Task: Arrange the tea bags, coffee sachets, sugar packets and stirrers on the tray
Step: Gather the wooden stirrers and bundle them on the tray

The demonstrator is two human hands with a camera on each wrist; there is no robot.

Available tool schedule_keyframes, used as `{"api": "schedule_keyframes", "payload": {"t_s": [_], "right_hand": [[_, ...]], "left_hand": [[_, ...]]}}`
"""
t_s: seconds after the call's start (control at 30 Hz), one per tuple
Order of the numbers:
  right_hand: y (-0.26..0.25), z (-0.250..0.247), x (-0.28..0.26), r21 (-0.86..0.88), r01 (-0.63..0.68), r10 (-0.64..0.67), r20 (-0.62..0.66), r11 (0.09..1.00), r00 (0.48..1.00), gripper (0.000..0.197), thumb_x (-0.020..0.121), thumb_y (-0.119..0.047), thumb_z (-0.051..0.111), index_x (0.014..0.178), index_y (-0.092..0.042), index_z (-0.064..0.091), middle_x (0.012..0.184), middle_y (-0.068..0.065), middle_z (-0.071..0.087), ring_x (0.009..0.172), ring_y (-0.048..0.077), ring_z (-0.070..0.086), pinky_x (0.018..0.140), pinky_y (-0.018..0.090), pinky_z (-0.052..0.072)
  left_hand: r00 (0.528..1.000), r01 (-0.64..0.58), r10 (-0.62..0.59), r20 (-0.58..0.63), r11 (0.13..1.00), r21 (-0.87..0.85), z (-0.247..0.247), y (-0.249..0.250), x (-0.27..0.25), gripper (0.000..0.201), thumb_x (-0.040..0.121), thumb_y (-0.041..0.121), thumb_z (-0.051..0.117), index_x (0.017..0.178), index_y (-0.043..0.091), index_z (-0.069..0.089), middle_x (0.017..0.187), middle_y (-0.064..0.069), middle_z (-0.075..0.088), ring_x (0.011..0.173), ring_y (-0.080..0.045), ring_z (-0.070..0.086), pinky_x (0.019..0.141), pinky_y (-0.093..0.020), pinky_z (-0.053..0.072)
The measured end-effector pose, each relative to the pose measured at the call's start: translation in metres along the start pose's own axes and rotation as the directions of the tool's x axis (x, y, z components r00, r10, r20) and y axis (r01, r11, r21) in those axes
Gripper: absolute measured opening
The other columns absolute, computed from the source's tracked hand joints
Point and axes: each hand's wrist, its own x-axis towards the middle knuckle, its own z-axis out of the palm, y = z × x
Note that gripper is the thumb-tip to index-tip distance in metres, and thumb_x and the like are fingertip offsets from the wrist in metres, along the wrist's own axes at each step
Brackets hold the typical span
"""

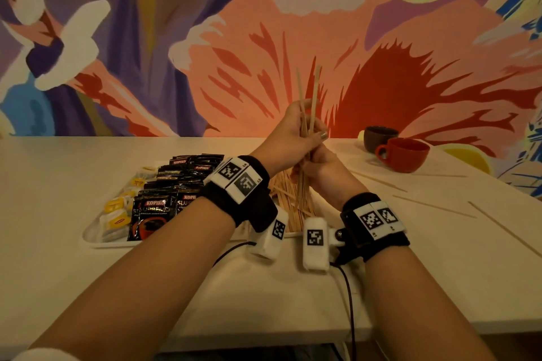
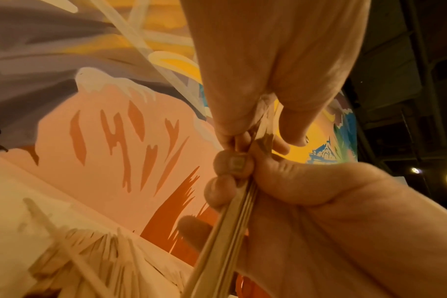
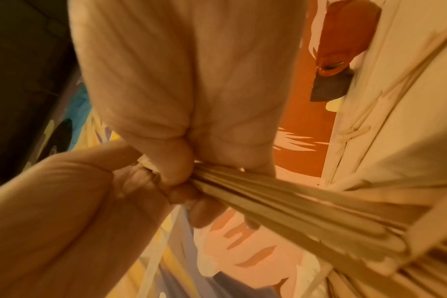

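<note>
Both hands hold one bundle of thin wooden stirrers point(image 1: 308, 114) upright above the white tray point(image 1: 96, 243). My left hand point(image 1: 309, 132) grips the bundle's middle with fingers and thumb curled round it. Just below, my right hand point(image 1: 313, 165) grips its lower part. The same bundle point(image 2: 230, 231) runs through both fists in the left wrist view, and the bundle point(image 3: 293, 203) fans out below the right hand in the right wrist view. On the tray lie black coffee sachets point(image 1: 158, 208), yellow-tagged tea bags point(image 1: 117, 214) and a pile of stirrers point(image 1: 290, 199).
A red cup point(image 1: 404, 155) and a dark cup point(image 1: 378, 136) stand at the back right of the white table. Loose stirrers point(image 1: 434, 206) lie scattered on the table to the right. A painted mural wall stands close behind. A cable point(image 1: 350, 302) hangs over the front edge.
</note>
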Motion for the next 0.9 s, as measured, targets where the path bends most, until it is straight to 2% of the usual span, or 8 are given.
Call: {"api": "schedule_keyframes", "payload": {"t_s": [0.17, 0.3, 0.37, 0.47, 0.6, 0.7, 0.83, 0.9], "right_hand": [[0.004, -0.002, 0.000, -0.067, -0.008, 0.010, 0.041, 0.998, 0.999, 0.048, 0.075, -0.008, 0.051, 0.122, -0.014, 0.043, 0.085, 0.004, 0.058, 0.072, 0.015, 0.057, 0.066, 0.030, 0.044], [0.006, -0.004, 0.000, -0.081, -0.004, 0.010, 0.078, 0.997, 0.997, 0.037, 0.089, 0.010, 0.044, 0.114, -0.018, 0.045, 0.098, 0.009, 0.057, 0.088, 0.022, 0.056, 0.073, 0.028, 0.049], [0.005, -0.003, -0.001, -0.085, -0.008, 0.015, 0.083, 0.996, 0.996, 0.037, 0.091, 0.012, 0.039, 0.112, -0.017, 0.045, 0.097, 0.008, 0.056, 0.085, 0.020, 0.055, 0.072, 0.026, 0.049], [0.004, 0.000, 0.000, -0.125, -0.010, 0.017, 0.055, 0.992, 0.998, 0.041, 0.090, 0.014, 0.038, 0.126, -0.005, 0.040, 0.100, 0.007, 0.057, 0.078, 0.017, 0.057, 0.070, 0.027, 0.049], [0.007, -0.001, 0.001, -0.075, -0.011, 0.013, 0.027, 0.997, 1.000, 0.047, 0.085, 0.021, 0.037, 0.129, 0.003, 0.038, 0.115, 0.028, 0.053, 0.094, 0.040, 0.056, 0.081, 0.040, 0.049], [0.005, 0.000, -0.001, 0.011, -0.024, 0.023, 0.048, 1.000, 0.999, 0.050, 0.086, 0.020, 0.037, 0.130, -0.003, 0.038, 0.111, 0.012, 0.056, 0.092, 0.022, 0.059, 0.070, 0.025, 0.054], [0.009, -0.002, 0.002, -0.079, -0.029, 0.032, 0.035, 0.996, 0.999, 0.044, 0.085, 0.017, 0.040, 0.122, -0.007, 0.043, 0.107, 0.018, 0.058, 0.095, 0.029, 0.060, 0.083, 0.038, 0.051], [0.011, -0.004, 0.003, -0.089, -0.046, 0.048, 0.027, 0.995, 0.998, 0.037, 0.087, 0.013, 0.042, 0.120, -0.004, 0.044, 0.100, 0.018, 0.058, 0.089, 0.027, 0.059, 0.076, 0.034, 0.051]], "left_hand": [[1.000, 0.005, -0.004, 0.010, 1.000, -0.023, 0.003, -0.005, -0.004, 0.046, 0.094, -0.004, 0.046, 0.135, 0.010, 0.030, 0.095, -0.005, 0.057, 0.091, -0.011, 0.060, 0.075, -0.014, 0.050], [1.000, 0.007, -0.006, 0.019, 1.000, -0.011, 0.004, -0.009, -0.010, 0.046, 0.095, -0.002, 0.047, 0.137, 0.010, 0.031, 0.095, -0.005, 0.057, 0.071, 0.009, 0.056, 0.057, -0.004, 0.042], [1.000, 0.011, -0.011, -0.007, 0.999, -0.053, 0.003, -0.012, -0.011, 0.051, 0.094, 0.000, 0.050, 0.138, 0.012, 0.029, 0.097, -0.005, 0.058, 0.081, -0.001, 0.060, 0.064, -0.009, 0.046], [1.000, 0.010, -0.013, -0.024, 0.993, -0.115, 0.002, -0.014, -0.012, 0.059, 0.092, 0.001, 0.054, 0.141, 0.016, 0.025, 0.097, -0.003, 0.058, 0.098, -0.024, 0.061, 0.081, -0.031, 0.052], [1.000, -0.008, 0.005, -0.024, 0.991, -0.134, 0.003, -0.013, -0.014, 0.050, 0.094, 0.005, 0.051, 0.138, 0.019, 0.030, 0.095, -0.001, 0.057, 0.097, -0.016, 0.060, 0.086, -0.029, 0.050], [0.999, -0.016, 0.012, -0.038, 0.995, -0.101, 0.006, -0.016, -0.014, 0.042, 0.096, 0.003, 0.047, 0.134, 0.018, 0.038, 0.094, 0.001, 0.054, 0.095, -0.012, 0.056, 0.090, -0.027, 0.046], [0.995, -0.072, 0.063, -0.082, 0.991, -0.111, 0.007, -0.015, -0.014, 0.050, 0.094, -0.003, 0.046, 0.136, 0.020, 0.033, 0.093, 0.003, 0.054, 0.096, -0.011, 0.053, 0.097, -0.028, 0.040], [0.989, -0.131, 0.123, -0.081, 0.987, -0.093, 0.006, -0.013, -0.014, 0.052, 0.095, -0.005, 0.042, 0.134, 0.027, 0.031, 0.088, 0.002, 0.053, 0.097, -0.015, 0.056, 0.096, -0.028, 0.042]]}}
